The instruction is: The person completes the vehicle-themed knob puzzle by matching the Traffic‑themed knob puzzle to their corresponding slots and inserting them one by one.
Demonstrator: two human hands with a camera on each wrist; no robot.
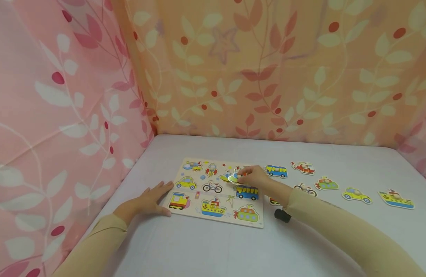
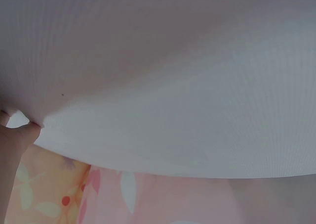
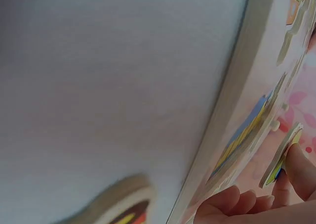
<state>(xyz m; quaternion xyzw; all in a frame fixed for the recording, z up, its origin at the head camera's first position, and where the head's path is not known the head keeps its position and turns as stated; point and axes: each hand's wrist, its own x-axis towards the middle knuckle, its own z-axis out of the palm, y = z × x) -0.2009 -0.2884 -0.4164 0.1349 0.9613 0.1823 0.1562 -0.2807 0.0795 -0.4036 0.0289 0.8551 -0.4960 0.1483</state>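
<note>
My right hand [image 1: 252, 176] pinches a small wooden puzzle piece [image 3: 281, 157] in yellow, green and blue over the upper right of a puzzle board [image 1: 199, 192]. Under it, a matching yellow and green picture [image 1: 225, 177] partly shows. My left hand [image 1: 154, 198] lies with fingers spread at the board's left edge, thumb near the lower left corner. Knobbed plane [image 1: 190, 166] and rocket [image 1: 211, 170] pieces sit in the top row. Car, bicycle, train, bus, ship and submarine pictures show on the board. The right hand hides the top right corner.
Right of the board lie a bus [image 1: 276, 171], helicopter [image 1: 303, 168], submarine [image 1: 326, 183], bicycle [image 1: 306, 189], car [image 1: 356, 195] and ship [image 1: 396, 199]. A train piece [image 1: 274, 201] is partly hidden by the right arm. A small black object [image 1: 282, 216] shows beside the sleeve. Patterned cloth walls surround the table.
</note>
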